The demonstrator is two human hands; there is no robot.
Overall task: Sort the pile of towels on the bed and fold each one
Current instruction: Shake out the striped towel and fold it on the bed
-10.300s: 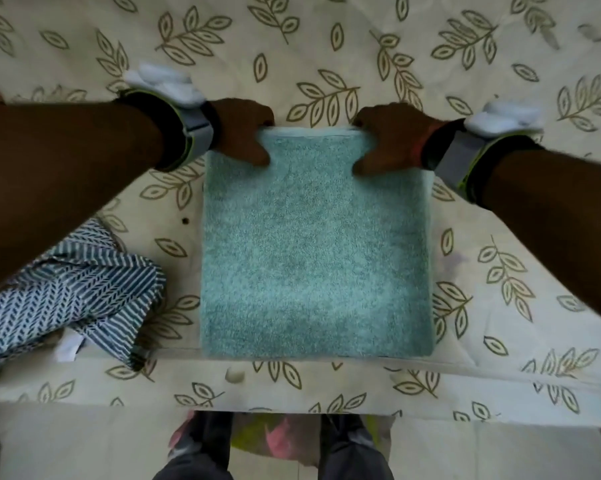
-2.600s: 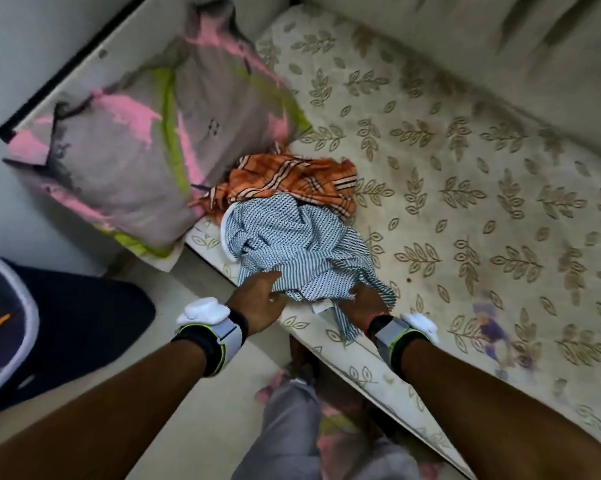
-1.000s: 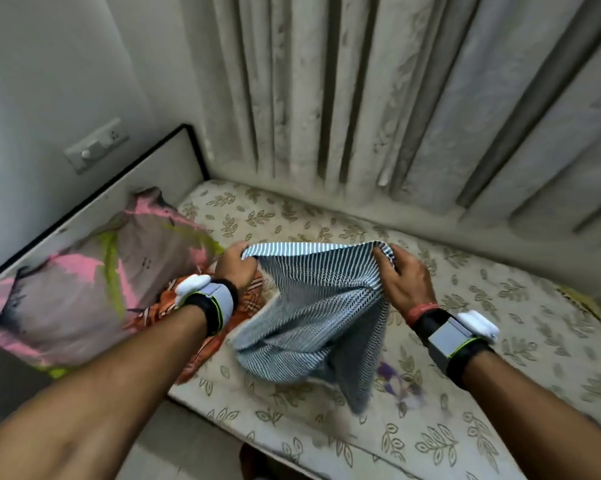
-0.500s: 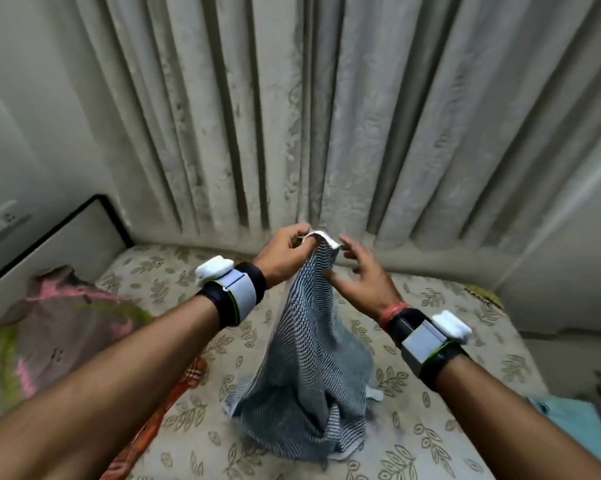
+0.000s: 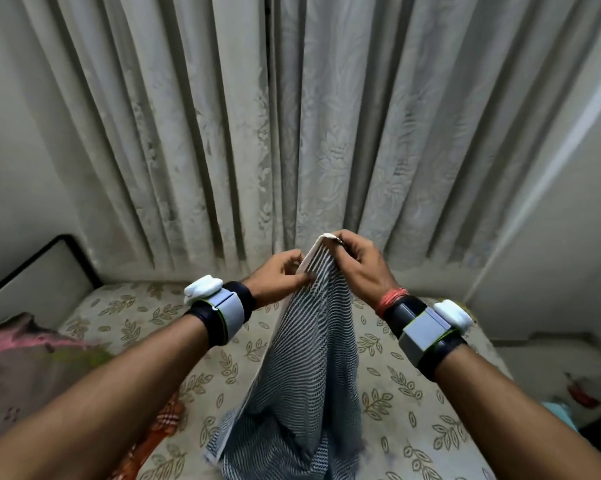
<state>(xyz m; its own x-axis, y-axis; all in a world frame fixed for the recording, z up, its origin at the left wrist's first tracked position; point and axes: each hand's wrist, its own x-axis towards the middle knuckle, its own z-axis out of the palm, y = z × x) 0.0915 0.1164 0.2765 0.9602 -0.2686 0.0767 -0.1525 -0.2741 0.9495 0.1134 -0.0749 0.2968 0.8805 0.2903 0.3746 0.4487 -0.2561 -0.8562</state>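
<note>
A blue-and-white striped towel [image 5: 302,368] hangs in the air above the bed [image 5: 406,396], bunched into a long drape whose lower end reaches the mattress. My right hand [image 5: 358,268] pinches its top corner, the highest point. My left hand [image 5: 281,280] pinches the towel's edge just below and to the left of that corner. An orange checked towel [image 5: 160,427] lies crumpled on the bed at the lower left, partly behind my left forearm. A sliver of the folded teal towel [image 5: 558,412] shows at the right, behind my right forearm.
A grey and pink pillow [image 5: 25,355] leans at the left by the headboard [image 5: 46,268]. Pale curtains [image 5: 292,133] hang behind the bed. White walls stand on both sides, and floor shows at the far right.
Since a second ago I raised the striped towel and brought my hands together at one corner. In the last half second my left hand slid down the edge while my right took the corner.
</note>
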